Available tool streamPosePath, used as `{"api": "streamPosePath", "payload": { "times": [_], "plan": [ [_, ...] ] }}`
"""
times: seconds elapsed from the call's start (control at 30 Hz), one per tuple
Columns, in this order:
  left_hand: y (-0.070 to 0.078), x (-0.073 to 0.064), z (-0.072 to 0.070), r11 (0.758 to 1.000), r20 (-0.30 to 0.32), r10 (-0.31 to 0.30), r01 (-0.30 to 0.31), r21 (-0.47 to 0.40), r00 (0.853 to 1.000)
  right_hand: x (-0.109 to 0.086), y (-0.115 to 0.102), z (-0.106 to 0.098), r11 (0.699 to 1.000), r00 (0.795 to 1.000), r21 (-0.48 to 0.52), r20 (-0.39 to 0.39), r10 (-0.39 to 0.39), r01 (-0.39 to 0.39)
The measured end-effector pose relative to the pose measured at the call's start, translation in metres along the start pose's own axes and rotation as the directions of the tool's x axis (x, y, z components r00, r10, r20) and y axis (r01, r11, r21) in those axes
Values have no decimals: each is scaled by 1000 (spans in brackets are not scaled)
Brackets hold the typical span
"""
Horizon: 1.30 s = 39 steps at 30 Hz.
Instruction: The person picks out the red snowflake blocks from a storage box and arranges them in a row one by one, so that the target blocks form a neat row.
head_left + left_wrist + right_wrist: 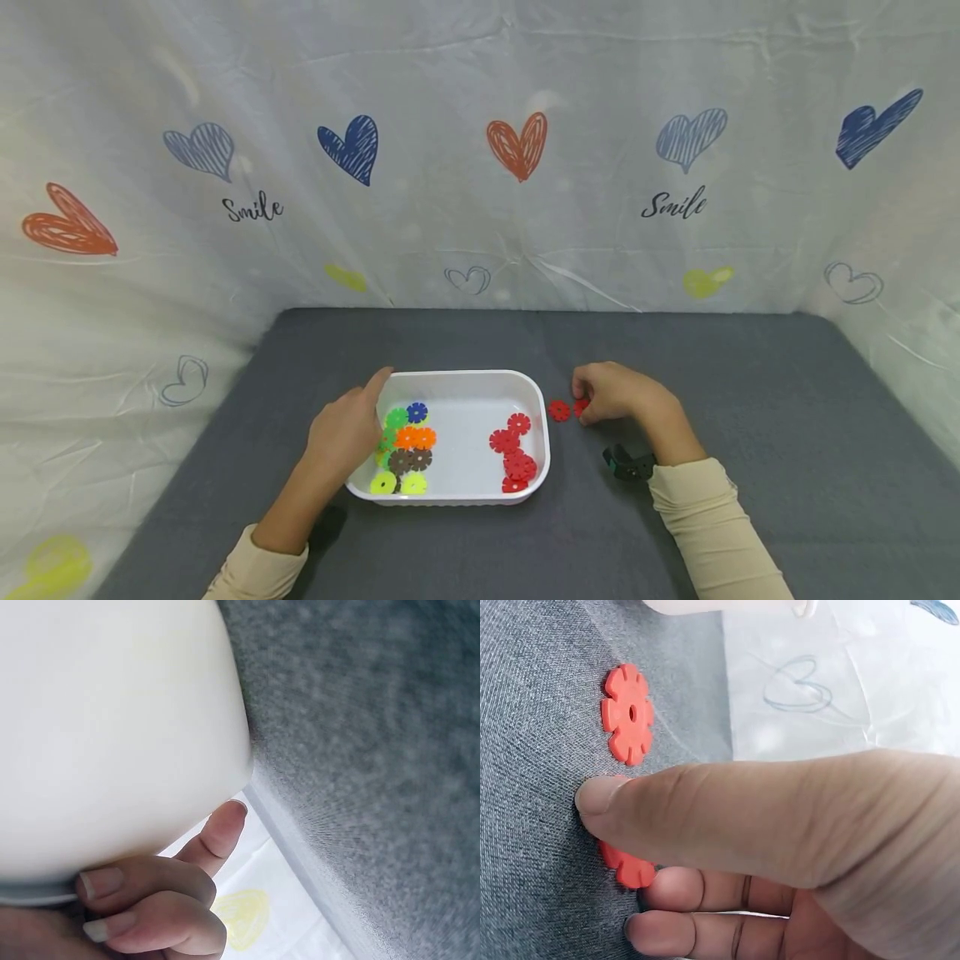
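My left hand [345, 432] grips the left side of a white tray [459, 374], its index finger along the rim. In the left wrist view, curled fingers [176, 919] lie against the tray's outer wall. To the right of the tray, my right hand [617, 392] pinches a red flower-shaped disc [634, 871] at the cloth, the thumb covering much of it. A second red notched disc [628, 714] lies beside it, nearer the tray. Inside the tray, several red discs [517, 463] lie along the right side.
Orange discs [415, 437], brown discs [411, 459], green discs [396, 417], yellow discs [413, 483] and a blue disc [417, 412] lie at the tray's left. Grey cloth [480, 550] covers the table. A white curtain [585, 225] with printed hearts hangs behind.
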<state>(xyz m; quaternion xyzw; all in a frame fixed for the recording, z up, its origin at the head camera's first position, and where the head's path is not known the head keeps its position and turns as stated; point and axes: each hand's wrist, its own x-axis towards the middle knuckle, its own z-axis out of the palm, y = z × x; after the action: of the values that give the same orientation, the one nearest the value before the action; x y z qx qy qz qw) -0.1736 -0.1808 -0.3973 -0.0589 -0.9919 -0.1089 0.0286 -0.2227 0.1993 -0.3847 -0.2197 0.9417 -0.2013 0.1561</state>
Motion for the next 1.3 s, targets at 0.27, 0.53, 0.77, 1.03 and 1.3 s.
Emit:
{"api": "streamPosePath", "payload": {
  "times": [0.27, 0.53, 0.77, 1.03, 1.3],
  "plan": [
    [0, 1, 0, 1000, -3, 3, -3, -5, 1000, 0, -3, -1, 1000, 1000, -25, -8, 17, -17],
    [1, 1, 0, 1000, -10, 7, -7, -8, 1000, -8, -20, -11, 993, 986, -117, -160, -51, 32],
    [1, 2, 0, 1000, -12, 11, -11, -4, 1000, -10, -61, -5, 946, 832, -260, -467, -300, 195],
    [-2, 0, 2, 1000, -6, 1, -1, -10, 1000, 1, -101, 33, 911, 910, -164, -110, -399, 379],
    [-2, -1, 2, 1000, -16, 14, -14, -10, 1000, 5, -113, 58, 820, 951, -498, 34, -308, 284]
  ]
}}
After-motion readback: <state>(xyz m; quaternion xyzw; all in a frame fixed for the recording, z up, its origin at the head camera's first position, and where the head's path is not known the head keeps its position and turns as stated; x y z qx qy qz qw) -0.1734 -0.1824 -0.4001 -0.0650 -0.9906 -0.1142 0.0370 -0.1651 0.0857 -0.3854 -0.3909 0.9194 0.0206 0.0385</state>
